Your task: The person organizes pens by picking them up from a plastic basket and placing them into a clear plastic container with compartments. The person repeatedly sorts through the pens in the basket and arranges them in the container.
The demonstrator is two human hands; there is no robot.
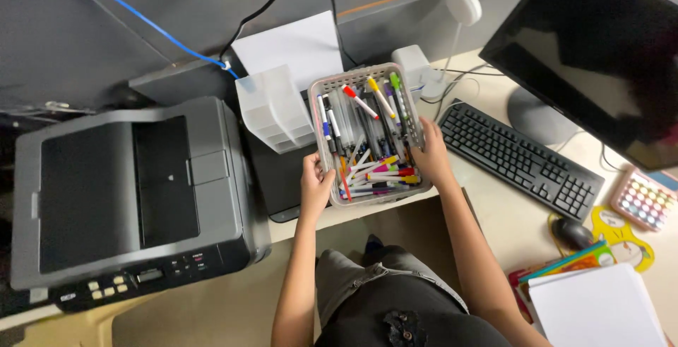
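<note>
A clear plastic basket [417, 122] full of several coloured pens and markers [373, 142] rests at the desk's front edge. My left hand [315, 186] grips its near-left corner, fingers hooked over the rim. At the basket's right side, my right hand [431, 155] holds the wall. The basket partly overlaps a dark flat device [279, 174] on the desk.
A grey printer [127, 199] stands to the left. Behind the basket is a frosted plastic drawer organiser [275, 110] and white paper [293, 43]. To the right lie a black keyboard [519, 156], monitor [600, 50], mouse [571, 232], white lamp [460, 8], a paint palette [644, 199] and books [586, 297].
</note>
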